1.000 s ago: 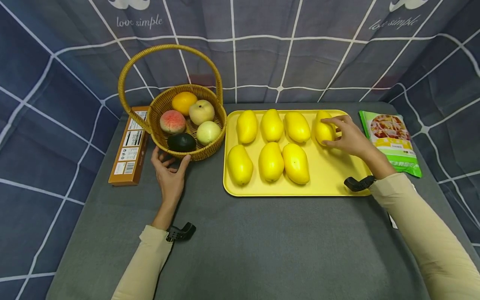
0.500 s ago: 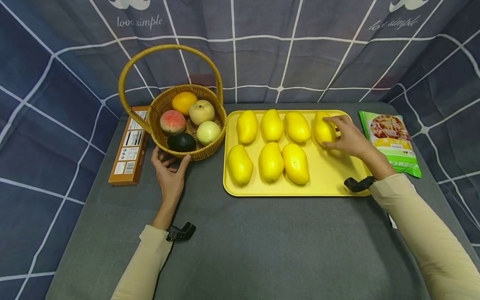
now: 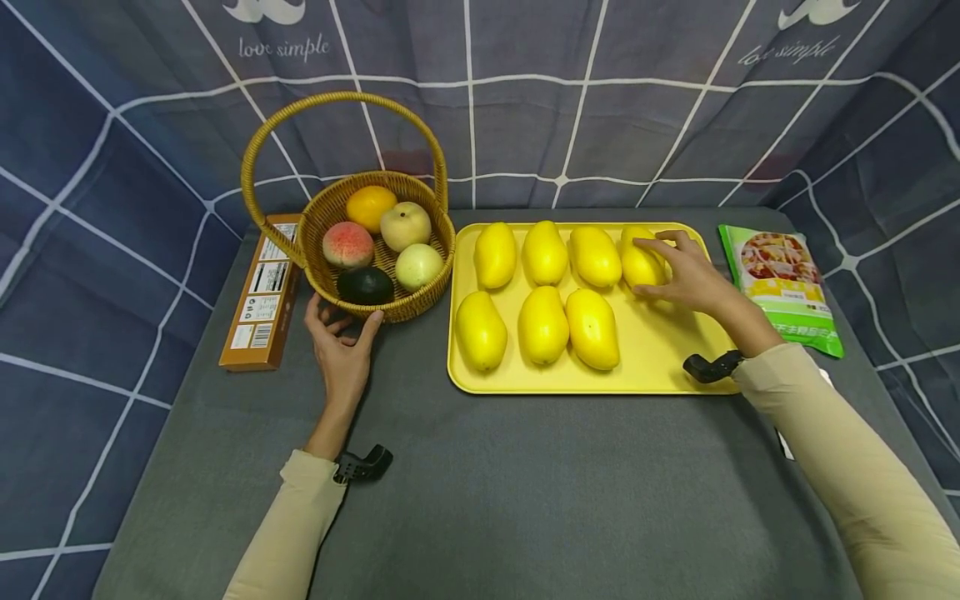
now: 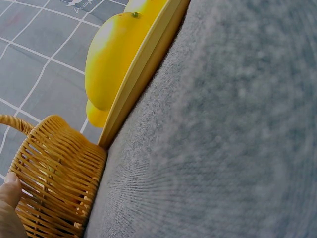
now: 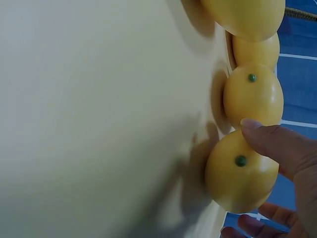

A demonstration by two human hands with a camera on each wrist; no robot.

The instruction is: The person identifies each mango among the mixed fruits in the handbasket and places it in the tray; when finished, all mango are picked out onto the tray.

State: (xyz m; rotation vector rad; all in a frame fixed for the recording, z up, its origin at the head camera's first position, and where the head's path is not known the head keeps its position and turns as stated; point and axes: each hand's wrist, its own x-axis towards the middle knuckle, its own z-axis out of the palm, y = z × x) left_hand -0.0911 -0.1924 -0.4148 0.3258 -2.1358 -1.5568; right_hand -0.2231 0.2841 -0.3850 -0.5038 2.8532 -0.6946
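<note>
In the head view, my right hand holds a yellow mango at the right end of the back row on the yellow tray. In the right wrist view, the thumb lies along one side of this mango, with fingers at its far side. It sits close beside the neighbouring mango. At the left, my left hand grips the near wall of a wicker basket, thumb and fingers spread on either side. A peach, an avocado and several other fruits lie in the basket.
Several more mangoes stand in two rows on the tray, among them a front-row mango. A brown box lies left of the basket. Right of the tray lies a green food packet. Checked curtains surround the grey table.
My right hand has shifted slightly left, bringing the held mango closer to its neighbour in the back row. The left hand stays at the basket.
</note>
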